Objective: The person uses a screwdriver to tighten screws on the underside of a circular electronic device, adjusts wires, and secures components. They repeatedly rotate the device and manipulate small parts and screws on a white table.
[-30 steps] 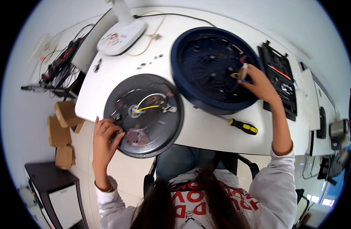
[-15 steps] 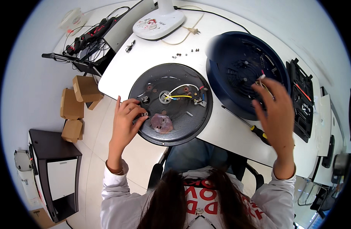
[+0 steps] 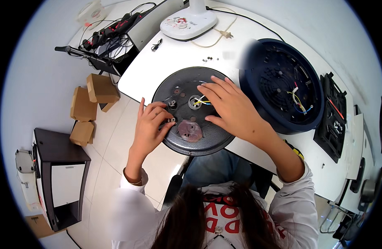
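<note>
A round dark metal plate (image 3: 182, 143) lies at the table's front edge, tilted toward me. My left hand (image 3: 151, 122) is at its left rim, thumb and forefinger pinching a small metal piece (image 3: 172, 120) there. Above the plate's right half is my right hand (image 3: 234, 110), open, fingers spread, holding nothing. It hides that side of the plate. From the ring (image 3: 195, 102) at the plate's centre run white, yellow and blue wires. A purplish flat piece (image 3: 189, 132) sits near the front. To the right, a dark blue round housing (image 3: 257, 110) holds loose wires (image 3: 298, 99).
An open black tool case (image 3: 330, 141) lies right of the housing. A yellow-black screwdriver handle (image 3: 295, 149) shows beside my right forearm. Several small screws (image 3: 209, 58) lie behind the plate. Farther back are a white appliance base (image 3: 189, 25) and a plug (image 3: 225, 34). Cardboard boxes (image 3: 83, 103) stand on the floor.
My right hand has let go of the wires, which now lie in the blue housing, and has moved left over the plate. The left hand keeps its pinch. The view has shifted slightly.
</note>
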Demonstrator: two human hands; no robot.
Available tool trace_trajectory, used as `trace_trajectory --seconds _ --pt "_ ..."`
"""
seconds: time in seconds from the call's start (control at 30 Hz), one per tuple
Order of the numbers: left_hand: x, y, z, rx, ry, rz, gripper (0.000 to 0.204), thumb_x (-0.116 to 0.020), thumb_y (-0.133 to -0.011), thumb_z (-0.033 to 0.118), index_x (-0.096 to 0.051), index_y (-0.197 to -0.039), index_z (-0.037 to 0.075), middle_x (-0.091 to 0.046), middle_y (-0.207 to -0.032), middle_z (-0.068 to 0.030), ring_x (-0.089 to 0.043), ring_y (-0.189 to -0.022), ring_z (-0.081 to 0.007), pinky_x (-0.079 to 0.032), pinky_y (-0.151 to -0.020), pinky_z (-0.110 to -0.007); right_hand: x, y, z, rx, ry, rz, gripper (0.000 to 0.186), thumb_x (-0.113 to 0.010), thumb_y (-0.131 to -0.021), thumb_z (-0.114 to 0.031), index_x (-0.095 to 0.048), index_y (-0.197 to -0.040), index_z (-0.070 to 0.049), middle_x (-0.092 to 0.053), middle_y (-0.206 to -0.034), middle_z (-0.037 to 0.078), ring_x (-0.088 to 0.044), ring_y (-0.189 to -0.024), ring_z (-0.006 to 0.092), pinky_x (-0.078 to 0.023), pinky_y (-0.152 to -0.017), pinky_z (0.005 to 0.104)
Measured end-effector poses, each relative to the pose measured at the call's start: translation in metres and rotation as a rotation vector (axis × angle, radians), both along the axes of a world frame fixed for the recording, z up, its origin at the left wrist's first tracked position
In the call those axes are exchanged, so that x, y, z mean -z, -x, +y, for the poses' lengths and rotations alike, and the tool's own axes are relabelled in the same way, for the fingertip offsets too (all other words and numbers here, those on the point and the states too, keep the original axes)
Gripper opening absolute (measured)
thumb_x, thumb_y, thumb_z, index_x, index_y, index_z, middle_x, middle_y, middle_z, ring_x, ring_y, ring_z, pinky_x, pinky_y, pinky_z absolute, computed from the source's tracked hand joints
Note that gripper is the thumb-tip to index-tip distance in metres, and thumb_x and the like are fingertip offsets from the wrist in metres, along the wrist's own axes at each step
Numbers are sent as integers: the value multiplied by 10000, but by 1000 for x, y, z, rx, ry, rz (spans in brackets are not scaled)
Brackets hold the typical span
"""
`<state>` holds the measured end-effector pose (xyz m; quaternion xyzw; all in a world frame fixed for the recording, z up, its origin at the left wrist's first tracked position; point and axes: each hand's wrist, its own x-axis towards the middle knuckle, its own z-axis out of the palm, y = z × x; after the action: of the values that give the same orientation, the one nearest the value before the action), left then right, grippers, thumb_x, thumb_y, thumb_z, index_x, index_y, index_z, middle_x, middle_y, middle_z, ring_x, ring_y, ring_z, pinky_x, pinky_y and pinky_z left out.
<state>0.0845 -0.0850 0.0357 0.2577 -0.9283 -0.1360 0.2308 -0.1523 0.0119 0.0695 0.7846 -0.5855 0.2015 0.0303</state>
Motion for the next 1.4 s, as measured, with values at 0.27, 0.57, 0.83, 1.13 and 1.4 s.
trace_trajectory --seconds 0.27,0.57,0.83,1.13,1.4 --pt "3 -2 -1 1 3 24 147 -715 -705 89 -624 -820 77 -597 -875 -35 -535 -1060 -230 -188 -1085 -560 -17 -15 -38 -64 -373 -17 566 -751 -687 -220 -556 -1213 -145 -600 -1106 76 -582 -998 268 -471 -844 388" --pt "4 -3 -1 -9 -18 24 146 -719 -705 92 -629 -819 78 -599 -875 -35 -537 -1056 -227 -174 -1088 -556 -28 9 -23 -29 -31 -535 477 -682 -763 -131 -526 -1211 -89 -622 -1068 82 -610 -912 201 -486 -780 310" --pt "10 1 -3 12 -55 80 151 -716 -709 90 -622 -826 67 -600 -876 -44 -541 -1049 -244 -172 -1086 -558 3 25 106 193 -560 -1422 405 -560 -894 -97 -447 -1277 -35 -570 -1167 107 -568 -1051 197 -456 -865 328" --pt "14 0 -4 0 -57 88 132 -695 -726 77 -612 -829 68 -606 -904 -62 -556 -1027 -245 -167 -1084 -557 38 -16 153 242 -773 -1587 494 -537 -915 -153 -361 -1355 -12 -504 -1283 147 -534 -1135 235 -409 -960 347" --pt "7 0 -1 9 -39 46 135 -700 -742 126 -622 -842 78 -592 -885 -40 -547 -1031 -222 -170 -1080 -565 0 -6 116 208 -388 -819 444 -604 -839 -52 -474 -1263 -32 -575 -1153 106 -601 -980 220 -504 -789 317"
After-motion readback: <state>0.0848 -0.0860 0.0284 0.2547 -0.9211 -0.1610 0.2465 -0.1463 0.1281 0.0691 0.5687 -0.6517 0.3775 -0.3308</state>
